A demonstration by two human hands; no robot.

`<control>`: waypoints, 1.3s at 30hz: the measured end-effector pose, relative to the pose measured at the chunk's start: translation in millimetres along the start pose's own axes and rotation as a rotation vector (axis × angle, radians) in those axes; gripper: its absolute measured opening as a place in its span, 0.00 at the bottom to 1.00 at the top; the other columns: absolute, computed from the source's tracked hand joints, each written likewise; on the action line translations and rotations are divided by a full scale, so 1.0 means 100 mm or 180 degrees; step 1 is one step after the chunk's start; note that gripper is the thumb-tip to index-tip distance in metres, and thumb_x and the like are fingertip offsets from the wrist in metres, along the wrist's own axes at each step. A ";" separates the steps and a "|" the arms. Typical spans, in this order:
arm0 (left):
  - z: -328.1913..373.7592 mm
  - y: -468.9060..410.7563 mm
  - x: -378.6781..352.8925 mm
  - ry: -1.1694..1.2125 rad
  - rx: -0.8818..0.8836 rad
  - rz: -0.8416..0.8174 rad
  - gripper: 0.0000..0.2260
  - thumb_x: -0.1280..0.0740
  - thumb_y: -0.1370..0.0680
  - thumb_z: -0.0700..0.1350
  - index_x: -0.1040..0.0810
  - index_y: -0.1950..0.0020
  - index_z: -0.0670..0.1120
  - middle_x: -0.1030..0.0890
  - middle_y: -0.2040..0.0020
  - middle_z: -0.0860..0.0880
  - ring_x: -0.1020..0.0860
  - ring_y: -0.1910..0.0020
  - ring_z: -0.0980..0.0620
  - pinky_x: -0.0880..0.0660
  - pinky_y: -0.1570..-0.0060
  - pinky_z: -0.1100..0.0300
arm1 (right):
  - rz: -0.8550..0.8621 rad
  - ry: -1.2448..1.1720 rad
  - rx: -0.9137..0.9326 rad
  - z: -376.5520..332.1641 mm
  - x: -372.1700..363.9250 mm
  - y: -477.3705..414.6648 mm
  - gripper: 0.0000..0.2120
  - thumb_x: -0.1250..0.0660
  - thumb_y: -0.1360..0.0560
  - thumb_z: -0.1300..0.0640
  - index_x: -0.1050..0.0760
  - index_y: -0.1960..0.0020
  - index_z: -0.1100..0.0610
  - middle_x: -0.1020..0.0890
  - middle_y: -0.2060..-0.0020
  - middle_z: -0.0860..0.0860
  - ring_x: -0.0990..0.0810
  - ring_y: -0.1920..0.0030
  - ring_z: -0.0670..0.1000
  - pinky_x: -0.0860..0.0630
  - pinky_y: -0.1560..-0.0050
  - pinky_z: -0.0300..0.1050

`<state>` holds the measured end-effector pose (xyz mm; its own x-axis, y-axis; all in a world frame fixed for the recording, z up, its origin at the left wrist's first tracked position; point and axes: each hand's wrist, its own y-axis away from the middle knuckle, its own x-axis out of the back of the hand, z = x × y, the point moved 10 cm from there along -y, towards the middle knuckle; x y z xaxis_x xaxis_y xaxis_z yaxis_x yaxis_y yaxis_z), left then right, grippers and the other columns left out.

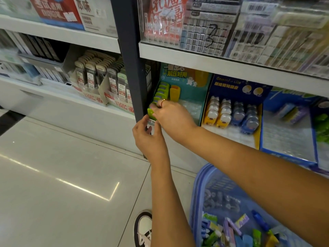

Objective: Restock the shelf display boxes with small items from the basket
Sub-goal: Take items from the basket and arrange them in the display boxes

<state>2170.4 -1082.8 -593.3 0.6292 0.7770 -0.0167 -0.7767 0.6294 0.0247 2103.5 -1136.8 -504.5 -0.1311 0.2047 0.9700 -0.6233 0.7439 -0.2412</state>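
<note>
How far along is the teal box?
Done: a row of green items stands in the left lane of the teal display box. In hand: the right hand pinches another green item at the row's front, left hand just below. Left: its other lanes look mostly bare; the blue basket holds many items.

I see a glossy, pale tiled floor (62, 166) crossed by a thin, angled streak of reflected light (85, 188). White shop shelves (58, 35) line the back, divided by a dark upright post (131, 59).

Bare forearms (240, 157), thin gold ring (163, 101) on right hand (172, 118), black-and-white laced sneaker (143, 229).
</note>
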 end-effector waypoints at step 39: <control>-2.42 3.90 -0.81 -0.4386 -0.0449 -0.5842 0.20 0.35 0.24 0.37 0.32 0.35 0.29 0.25 0.40 0.31 0.25 0.41 0.35 0.30 0.41 0.46 | -0.3487 -0.0416 -0.1948 1.70 -2.29 5.08 0.33 0.28 0.31 0.50 0.36 0.31 0.56 0.32 0.33 0.57 0.34 0.32 0.58 0.32 0.36 0.52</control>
<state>1809.3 -899.7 -824.6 0.0159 -0.8501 0.5264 0.4881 0.4661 0.7379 1685.9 -914.3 -843.6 0.1305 -0.7427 0.6568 0.0006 0.6625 0.7490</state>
